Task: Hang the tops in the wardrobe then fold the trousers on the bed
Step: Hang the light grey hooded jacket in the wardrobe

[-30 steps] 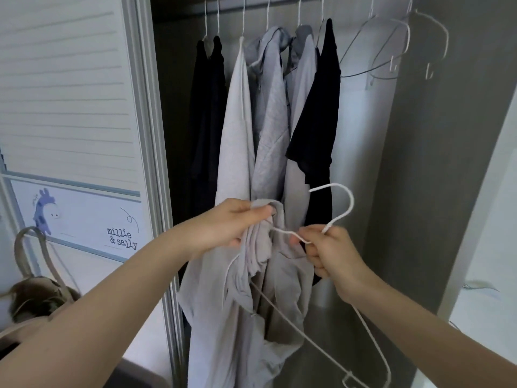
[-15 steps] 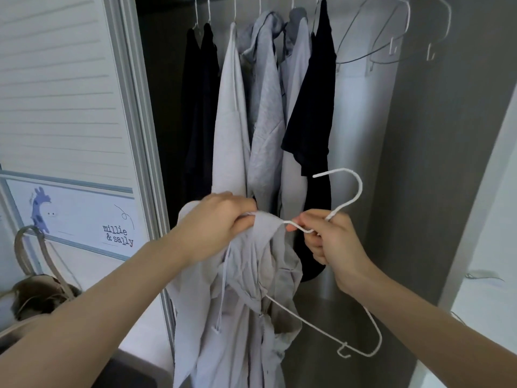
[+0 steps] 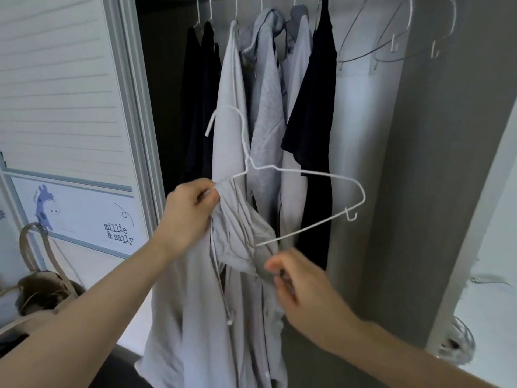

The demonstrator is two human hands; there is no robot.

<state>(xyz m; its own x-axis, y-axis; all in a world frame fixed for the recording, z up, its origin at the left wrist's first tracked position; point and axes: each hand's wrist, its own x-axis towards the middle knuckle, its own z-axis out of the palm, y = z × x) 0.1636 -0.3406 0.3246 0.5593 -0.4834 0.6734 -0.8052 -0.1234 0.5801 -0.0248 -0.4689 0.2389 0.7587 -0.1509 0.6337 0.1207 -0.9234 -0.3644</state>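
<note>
Left hand (image 3: 190, 208) is pinching the left shoulder of a white wire hanger (image 3: 302, 175) together with the bunched collar of a light grey top (image 3: 240, 228). Right hand (image 3: 302, 287) is gripping a fold of the same top lower down, fingers curled. The top is hanging in front of the open wardrobe (image 3: 436, 163), before hung grey and black garments (image 3: 310, 107).
</note>
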